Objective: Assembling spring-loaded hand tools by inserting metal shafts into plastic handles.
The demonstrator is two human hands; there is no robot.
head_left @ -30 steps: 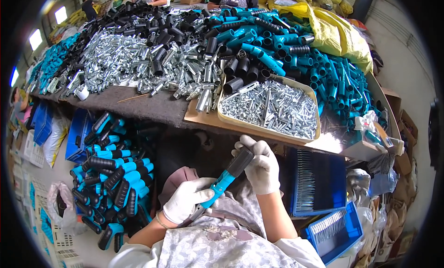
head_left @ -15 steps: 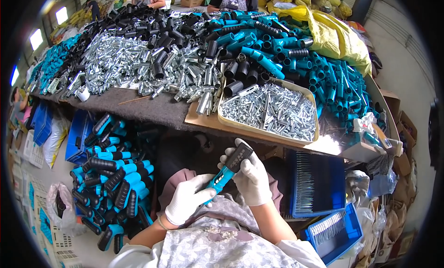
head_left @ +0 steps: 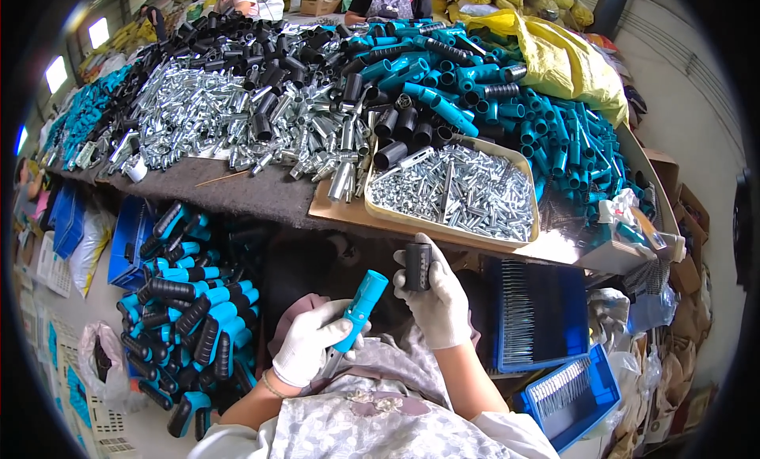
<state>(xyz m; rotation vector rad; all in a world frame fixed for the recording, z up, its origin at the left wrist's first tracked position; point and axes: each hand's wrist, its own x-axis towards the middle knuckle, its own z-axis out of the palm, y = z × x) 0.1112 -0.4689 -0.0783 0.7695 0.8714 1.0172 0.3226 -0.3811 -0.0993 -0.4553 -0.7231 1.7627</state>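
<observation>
Both my hands wear white gloves and hang over my lap, in front of the table edge. My left hand [head_left: 315, 342] is closed round a teal plastic tube [head_left: 362, 307], its open round end tilted up and to the right. A narrow grey metal-looking part shows below that hand. In my right hand [head_left: 440, 305] is a short black sleeve [head_left: 418, 267], held upright between thumb and fingers. Sleeve and tube are apart, with a gap between them. Fingers behind each piece are partly hidden.
A cream tray [head_left: 453, 191] of small metal pins stands on the table edge. Behind it lie heaps of metal parts [head_left: 190, 103], black sleeves and teal tubes [head_left: 566, 142]. Finished-looking teal-black pieces [head_left: 198, 309] pile at left; blue bins [head_left: 574, 400] with metal rods stand at right.
The black sleeve has come off the end of the teal tube. My right hand now holds it separately, while my left hand keeps the tube, slightly lower and turned more upright.
</observation>
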